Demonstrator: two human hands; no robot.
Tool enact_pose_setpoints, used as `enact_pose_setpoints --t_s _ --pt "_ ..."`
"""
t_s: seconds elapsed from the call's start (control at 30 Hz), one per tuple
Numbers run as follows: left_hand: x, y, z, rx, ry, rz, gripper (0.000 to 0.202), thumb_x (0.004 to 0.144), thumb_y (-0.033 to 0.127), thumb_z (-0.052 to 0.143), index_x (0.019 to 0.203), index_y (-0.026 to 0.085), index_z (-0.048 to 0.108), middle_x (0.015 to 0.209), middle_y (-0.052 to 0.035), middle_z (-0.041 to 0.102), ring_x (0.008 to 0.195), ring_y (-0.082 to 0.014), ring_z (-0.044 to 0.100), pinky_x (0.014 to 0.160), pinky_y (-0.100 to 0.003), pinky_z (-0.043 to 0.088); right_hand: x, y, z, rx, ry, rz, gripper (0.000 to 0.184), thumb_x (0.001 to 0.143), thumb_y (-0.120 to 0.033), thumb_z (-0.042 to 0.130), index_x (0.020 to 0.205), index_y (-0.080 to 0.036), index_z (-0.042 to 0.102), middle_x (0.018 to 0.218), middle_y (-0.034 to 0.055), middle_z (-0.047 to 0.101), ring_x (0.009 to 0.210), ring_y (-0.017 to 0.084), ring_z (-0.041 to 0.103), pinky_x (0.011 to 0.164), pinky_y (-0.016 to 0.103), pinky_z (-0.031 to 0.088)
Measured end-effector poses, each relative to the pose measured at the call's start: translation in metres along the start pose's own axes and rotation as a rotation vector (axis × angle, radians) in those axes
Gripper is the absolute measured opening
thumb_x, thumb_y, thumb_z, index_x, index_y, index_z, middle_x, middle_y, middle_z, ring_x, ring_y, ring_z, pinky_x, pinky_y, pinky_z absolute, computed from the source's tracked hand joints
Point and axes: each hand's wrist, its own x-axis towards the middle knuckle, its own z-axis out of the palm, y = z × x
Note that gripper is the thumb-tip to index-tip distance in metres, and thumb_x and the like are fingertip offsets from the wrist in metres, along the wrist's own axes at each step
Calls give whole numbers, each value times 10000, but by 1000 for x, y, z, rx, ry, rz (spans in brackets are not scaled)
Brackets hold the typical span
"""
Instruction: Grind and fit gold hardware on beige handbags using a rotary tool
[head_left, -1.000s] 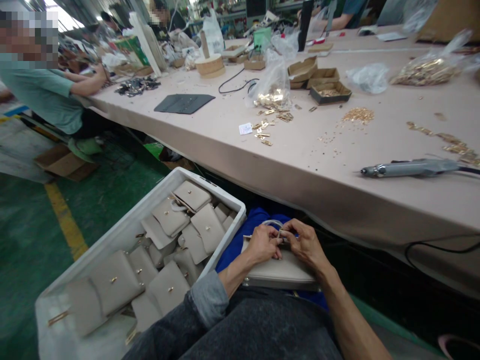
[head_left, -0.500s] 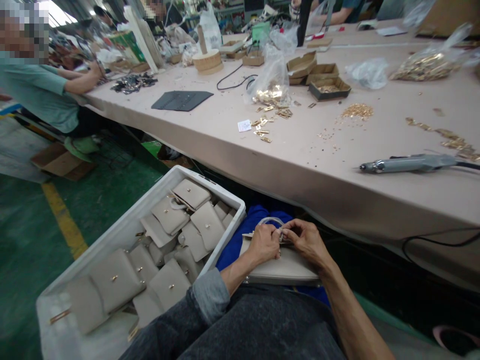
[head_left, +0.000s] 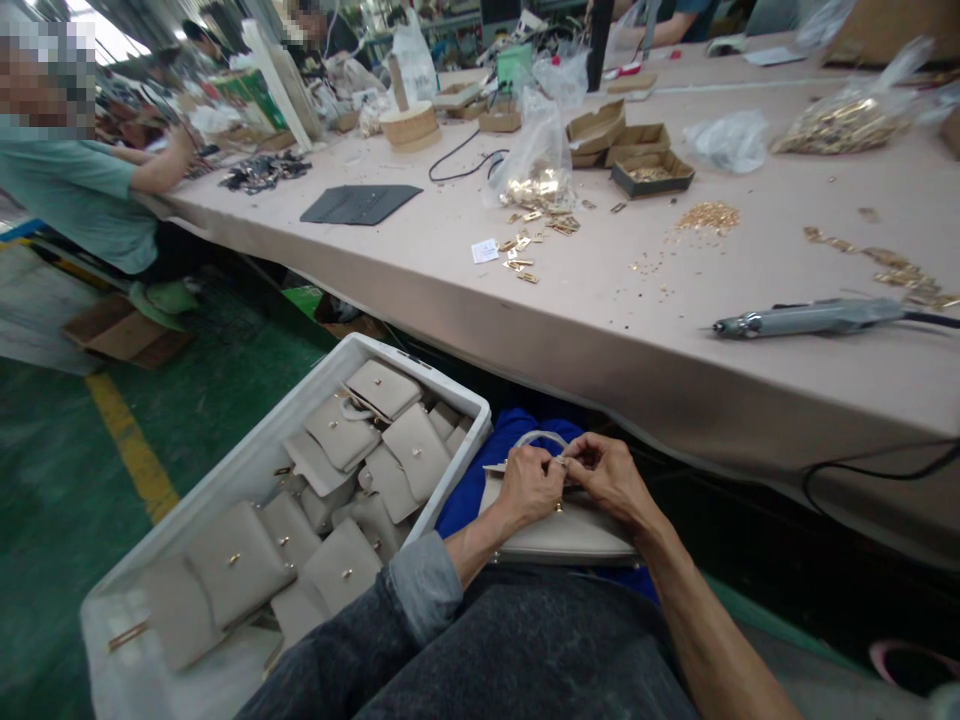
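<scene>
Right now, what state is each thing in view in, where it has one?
Left hand: closed on the held bag
Right hand: pinching at its top
Held bag: in both hands
Crate: open, loaded with bags
Screwdriver: lying on its side, unheld
Black sheet: lying flat
Front box: open, small parts inside

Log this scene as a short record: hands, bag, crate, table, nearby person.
Hands: left hand and right hand meet by the handle; exact grip unclear
Bag: beige, in the lap, partly covered by the hands
Crate: white, beside the lap, holding beige bags with gold clasps
Table: grey power tool, black sheet, pile of gold bits
Nearby person: green shirt, at picture left
</scene>
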Motion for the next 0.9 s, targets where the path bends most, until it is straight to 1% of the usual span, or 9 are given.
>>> enact_pose_setpoints --t_s 0.17,0.3,0.37,0.47,0.57,0.63,0.67,0.8,0.9 --pt "-1 -3 1 -24 1 -29 376 861 207 552 497 170 461 484 48 338 485 -100 328 543 -304 184 0 5 -1 26 -19 -2 190 818 -340 692 869 -156 683 786 55 696 696 181 632 649 280 489" --pt "-2 -5 1 -28 -17 -39 399 877 209 547 496 166 438 487 49 334 491 -93 323 539 -293 186 0 9 -3 64 -60 -21 259 849 -418 714 850 -162 674 746 42 674 677 175 618 624 272 486" --pt "-2 -3 0 -32 -23 -38 400 882 204 550 495 162 453 489 47 350 497 -94 332 537 -287 196 1 11 -4 103 -78 -20 283 868 -442 700 858 -161 670 740 38 669 676 176 626 631 275 501" --pt "-2 0 -2 -42 -39 -78 384 887 205 562 509 157 515 485 31 424 502 -101 387 527 -264 246 1 13 -3 144 -88 -17 262 870 -416 697 910 -158 674 773 41 680 700 184 649 651 283 523" --pt "-3 1 -3 -213 -187 -236 261 912 244 570 687 141 650 494 5 549 460 -122 507 489 -225 351 1 13 -3 158 -59 10 242 847 -385 718 910 -157 667 761 42 683 686 185 652 634 281 524" --pt "-3 0 -2 -385 -288 -334 160 910 242 592 851 130 689 507 -9 608 419 -141 560 449 -214 414 1 13 -3 184 -41 30 242 837 -381 726 901 -157 661 754 44 688 682 187 659 638 284 534" --pt "-4 -1 -2 -447 -310 -354 131 902 227 608 888 128 691 513 -15 625 408 -146 575 433 -212 435 2 13 -3 199 -36 34 247 831 -383 732 898 -157 659 756 45 691 686 190 665 644 286 541" --pt "-2 -3 0 -537 -308 -361 82 879 141 624 851 110 694 551 -48 669 406 -140 607 424 -203 497 4 16 -2 240 -30 37 276 818 -408 754 888 -161 650 784 51 699 716 203 684 657 296 561" --pt "0 -3 1 -566 -314 -392 95 867 84 607 850 96 700 553 -52 672 414 -141 625 432 -202 523 6 21 -1 207 -27 40 276 825 -415 749 884 -164 650 796 57 706 720 206 688 655 297 560"
